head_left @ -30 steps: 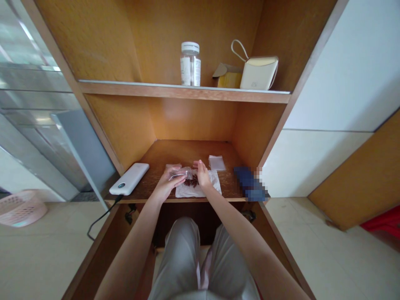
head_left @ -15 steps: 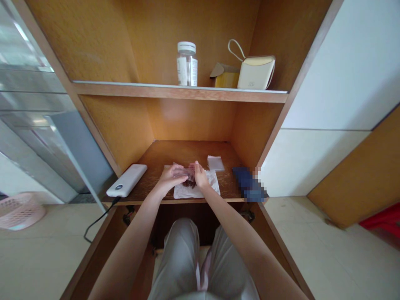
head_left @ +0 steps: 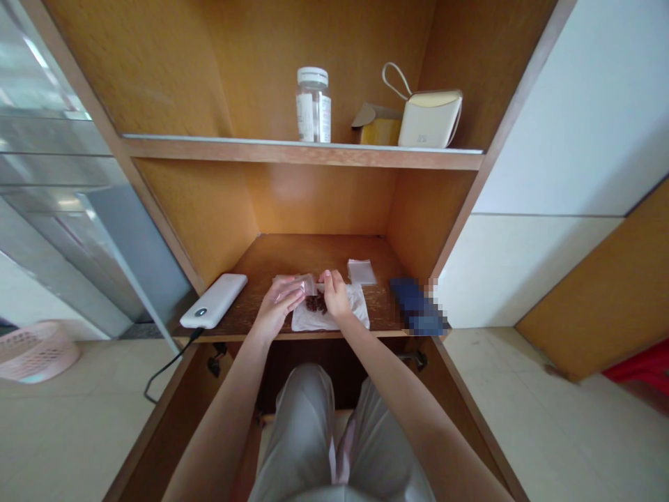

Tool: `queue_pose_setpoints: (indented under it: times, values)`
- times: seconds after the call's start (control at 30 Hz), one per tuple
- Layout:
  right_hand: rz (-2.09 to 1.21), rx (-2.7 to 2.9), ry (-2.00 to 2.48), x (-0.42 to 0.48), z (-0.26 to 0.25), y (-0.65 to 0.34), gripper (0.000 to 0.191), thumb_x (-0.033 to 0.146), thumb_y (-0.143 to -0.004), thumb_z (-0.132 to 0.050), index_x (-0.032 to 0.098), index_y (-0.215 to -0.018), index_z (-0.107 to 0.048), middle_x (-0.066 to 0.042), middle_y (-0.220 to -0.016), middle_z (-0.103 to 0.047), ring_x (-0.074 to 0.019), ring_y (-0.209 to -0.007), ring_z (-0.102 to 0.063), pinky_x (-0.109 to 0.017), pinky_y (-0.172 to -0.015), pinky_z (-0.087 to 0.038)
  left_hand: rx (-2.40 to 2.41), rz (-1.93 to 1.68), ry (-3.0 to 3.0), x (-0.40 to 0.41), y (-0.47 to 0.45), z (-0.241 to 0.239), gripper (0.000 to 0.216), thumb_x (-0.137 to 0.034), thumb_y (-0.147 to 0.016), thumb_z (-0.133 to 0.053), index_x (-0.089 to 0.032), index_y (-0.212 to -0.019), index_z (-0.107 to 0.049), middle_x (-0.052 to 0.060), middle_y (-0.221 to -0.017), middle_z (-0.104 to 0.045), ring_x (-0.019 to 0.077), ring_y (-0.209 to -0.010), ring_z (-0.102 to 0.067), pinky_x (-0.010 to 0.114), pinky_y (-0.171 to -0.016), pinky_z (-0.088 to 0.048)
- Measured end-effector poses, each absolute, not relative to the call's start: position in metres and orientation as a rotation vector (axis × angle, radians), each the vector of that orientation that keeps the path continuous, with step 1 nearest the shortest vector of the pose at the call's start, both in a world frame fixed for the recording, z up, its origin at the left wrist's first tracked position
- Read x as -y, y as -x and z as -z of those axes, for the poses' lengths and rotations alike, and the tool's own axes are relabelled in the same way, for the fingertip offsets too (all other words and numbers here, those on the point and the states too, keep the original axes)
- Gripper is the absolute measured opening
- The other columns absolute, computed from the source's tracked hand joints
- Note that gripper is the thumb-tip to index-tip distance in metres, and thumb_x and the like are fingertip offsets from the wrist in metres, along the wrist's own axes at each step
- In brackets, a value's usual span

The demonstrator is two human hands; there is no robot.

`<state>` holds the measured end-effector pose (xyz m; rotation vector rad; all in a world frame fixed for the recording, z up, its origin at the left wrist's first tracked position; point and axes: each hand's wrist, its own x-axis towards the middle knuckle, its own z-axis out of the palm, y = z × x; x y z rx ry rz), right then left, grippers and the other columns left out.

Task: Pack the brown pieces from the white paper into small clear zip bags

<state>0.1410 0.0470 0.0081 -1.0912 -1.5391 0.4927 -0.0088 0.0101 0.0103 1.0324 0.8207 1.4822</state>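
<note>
Two bare hands are working close together over the counter (head_left: 251,317). Left hand (head_left: 274,308): is gripping a clear plastic bag (head_left: 308,284) between thumb and fingers, with one end of the bag facing the right hand (head_left: 336,298). Right hand: is forming a narrow pinch, fingertips near the bag; cannot tell whether anything is being held there. Dark reddish-brown pieces (head_left: 316,304) are lying heaped between the hands, on a white sheet (head_left: 313,321). Flat clear packets (head_left: 362,272) are lying just beyond the right hand, to its right. Farther right of that hand, a blue item (head_left: 412,303), partly pixelated, is resting. Well left of the left hand, a white device (head_left: 215,301) is lying with a black cable (head_left: 166,369) attached. Above and beyond both hands, a shelf (head_left: 224,149) is carrying a white-capped bottle (head_left: 313,108), a yellow box (head_left: 380,131) and a cream case (head_left: 431,122).
</note>
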Motion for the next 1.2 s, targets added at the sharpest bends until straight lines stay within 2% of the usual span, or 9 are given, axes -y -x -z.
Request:
queue_pose_setpoints:
  times: [0.27,0.37,0.47,0.7,0.9,1.07,1.2]
  values:
    - [-0.388,1.636,0.746,-0.038,-0.015,-0.141,0.015,0.028,-0.085,-0.049,0.019,-0.076,-0.056,-0.006,-0.091,-0.054,-0.0161,-0.091,-0.054,-0.028,-0.083,-0.045,-0.794,-1.467,-1.055,-0.003,0.011,-0.016,0.042,-0.018,-0.065,-0.075,-0.020,-0.103,-0.057,0.005,-0.107,-0.066,0.0186,-0.101,-0.061,0.034,-0.090,-0.047]
    - [-0.365,1.605,0.723,-0.038,-0.015,-0.141,0.011,0.024,-0.083,-0.049,0.019,-0.075,-0.056,-0.006,-0.091,-0.053,-0.0165,-0.091,-0.054,-0.030,-0.083,-0.045,-0.758,-1.410,-1.051,-0.003,0.012,-0.016,0.049,-0.018,-0.068,-0.073,-0.022,-0.114,-0.055,0.007,-0.116,-0.063,0.0211,-0.101,-0.062,0.036,-0.088,-0.049]
    - [-0.334,1.553,0.746,-0.038,-0.015,-0.141,0.010,0.022,-0.083,-0.049,0.019,-0.075,-0.054,-0.006,-0.091,-0.052,-0.0170,-0.091,-0.053,-0.031,-0.081,-0.046,-0.715,-1.363,-1.009,-0.004,0.014,-0.015,0.055,-0.021,-0.072,-0.070,-0.022,-0.123,-0.049,0.009,-0.116,-0.063,0.0226,-0.098,-0.064,0.041,-0.091,-0.047]
    - [-0.327,1.532,0.785,-0.037,-0.014,-0.142,0.008,0.019,-0.083,-0.046,0.019,-0.078,-0.053,-0.007,-0.095,-0.050,-0.0173,-0.093,-0.052,-0.030,-0.078,-0.047,-0.693,-1.310,-0.964,-0.002,0.013,-0.018,0.060,-0.017,-0.074,-0.067,-0.019,-0.129,-0.045,0.012,-0.116,-0.064,0.0246,-0.108,-0.059,0.043,-0.099,-0.041]
    - [-0.330,1.525,0.776,-0.037,-0.015,-0.142,0.008,0.015,-0.080,-0.046,0.020,-0.075,-0.051,-0.006,-0.093,-0.050,-0.0172,-0.091,-0.051,-0.029,-0.077,-0.045,-0.688,-1.298,-0.956,0.000,0.013,-0.021,0.053,-0.020,-0.075,-0.067,-0.016,-0.125,-0.049,0.013,-0.113,-0.065,0.0262,-0.111,-0.057,0.043,-0.099,-0.040]
    - [-0.344,1.521,0.777,-0.035,-0.015,-0.143,0.010,0.012,-0.076,-0.044,0.020,-0.070,-0.046,-0.004,-0.085,-0.048,-0.0167,-0.084,-0.050,-0.029,-0.074,-0.044,-0.725,-1.292,-0.904,-0.004,0.014,-0.020,0.039,-0.037,-0.080,-0.060,-0.011,-0.109,-0.059,0.016,-0.104,-0.068,0.0284,-0.104,-0.061,0.045,-0.094,-0.044]
    - [-0.339,1.518,0.774,-0.035,-0.015,-0.143,0.011,0.011,-0.073,-0.043,0.020,-0.070,-0.045,-0.003,-0.083,-0.047,-0.0162,-0.081,-0.049,-0.029,-0.073,-0.043,-0.796,-1.271,-0.887,-0.005,0.014,-0.018,0.036,-0.035,-0.077,-0.064,-0.007,-0.100,-0.064,0.018,-0.103,-0.068,0.0297,-0.105,-0.060,0.044,-0.095,-0.044]
